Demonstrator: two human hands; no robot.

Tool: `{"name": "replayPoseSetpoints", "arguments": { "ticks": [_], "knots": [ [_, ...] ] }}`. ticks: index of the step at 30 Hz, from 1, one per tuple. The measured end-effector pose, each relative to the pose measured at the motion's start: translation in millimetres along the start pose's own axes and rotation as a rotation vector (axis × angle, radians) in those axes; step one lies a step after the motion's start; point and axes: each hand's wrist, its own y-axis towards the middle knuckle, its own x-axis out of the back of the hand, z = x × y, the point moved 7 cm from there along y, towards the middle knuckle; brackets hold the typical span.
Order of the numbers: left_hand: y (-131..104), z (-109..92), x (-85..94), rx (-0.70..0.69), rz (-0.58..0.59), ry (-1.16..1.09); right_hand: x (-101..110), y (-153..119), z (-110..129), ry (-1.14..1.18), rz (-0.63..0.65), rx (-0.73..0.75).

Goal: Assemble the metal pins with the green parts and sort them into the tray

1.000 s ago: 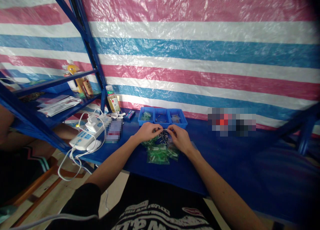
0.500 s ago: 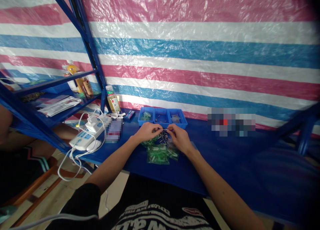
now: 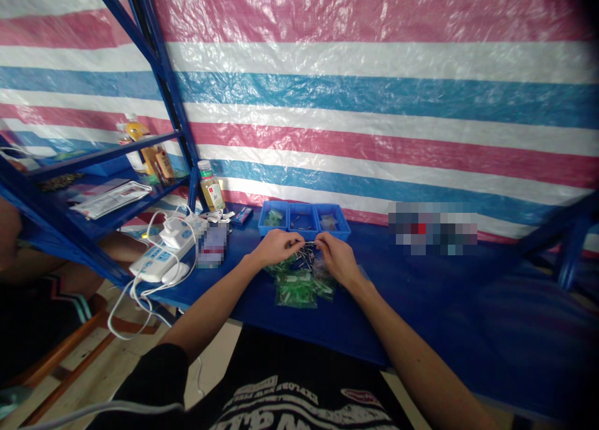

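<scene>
My left hand (image 3: 279,246) and my right hand (image 3: 335,254) face each other just in front of a blue three-part tray (image 3: 302,234). Fingers of both hands are pinched together, and a thin, small metal piece seems to span between them; its details are too small to make out. Below the fingertips lies a pile of small metal pieces (image 3: 306,257). Green plastic packets (image 3: 296,290) lie nearer my body, with clear bags beside the pile under my right hand. Small packets sit in the tray's left and right compartments, a few thin metal pieces in the middle one.
On the left are a white power strip (image 3: 159,259) with tangled cables, a blurred phone-like item (image 3: 213,244), a small box (image 3: 242,216) and a bottle (image 3: 212,186). A blue metal frame (image 3: 173,99) rises there. Another person's legs show at far left.
My right hand has shifted very slightly to the right, widening the gap between the fingertips. My left hand looks unmoved.
</scene>
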Motion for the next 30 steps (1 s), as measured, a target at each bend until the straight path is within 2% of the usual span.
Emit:
{"name": "replayPoseSetpoints", "arguments": {
  "ticks": [13, 21, 30],
  "knots": [
    [0.3, 2.3, -0.4, 0.016, 0.003, 0.0, 1.8, 0.2, 1.5, -0.026, -0.011, 0.005],
    [0.0, 2.9, -1.5, 0.013, -0.002, -0.009, 0.1, 0.1, -0.9, -0.069, 0.044, -0.039],
    [0.1, 4.0, -1.3, 0.015, -0.012, -0.005, -2.6, -0.2, -0.1, 0.017, 0.036, -0.01]
  ]
}}
